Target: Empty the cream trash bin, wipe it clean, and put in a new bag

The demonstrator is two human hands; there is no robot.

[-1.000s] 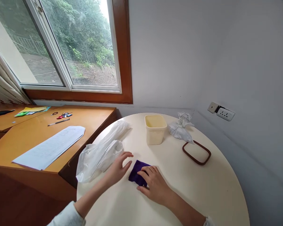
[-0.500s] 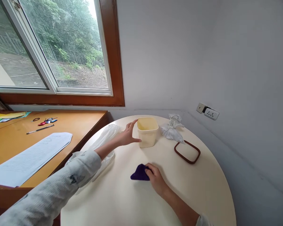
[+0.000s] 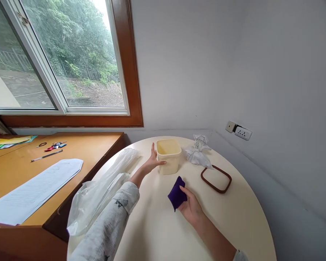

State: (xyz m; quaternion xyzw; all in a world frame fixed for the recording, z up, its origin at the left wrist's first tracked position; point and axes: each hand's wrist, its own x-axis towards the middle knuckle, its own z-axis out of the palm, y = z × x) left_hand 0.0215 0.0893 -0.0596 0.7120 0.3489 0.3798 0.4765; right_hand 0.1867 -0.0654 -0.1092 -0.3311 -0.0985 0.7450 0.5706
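Note:
A small cream plastic bin (image 3: 171,166) stands upright on the round table, its top open. My left hand (image 3: 151,162) is at the bin's left side, thumb across the front below the rim and fingers along the far left; it appears to grip it. My right hand (image 3: 191,210) holds a folded dark purple cloth (image 3: 177,194) between thumb and fingers, above the table in front of the bin. To the right lies a brown rounded rectangular ring (image 3: 229,180).
A clear plastic bag (image 3: 93,201) lies along the table's left side, partly behind my left sleeve. A knotted white bag (image 3: 199,154) sits right of the bin. On the wooden desk (image 3: 97,145) at left are papers (image 3: 40,188), a pen (image 3: 47,156) and keys (image 3: 55,146).
My left hand has closed in against the bin's side, its thumb now farther across the front. My right hand has turned palm-up and moved right with the purple cloth. The view has shifted slightly.

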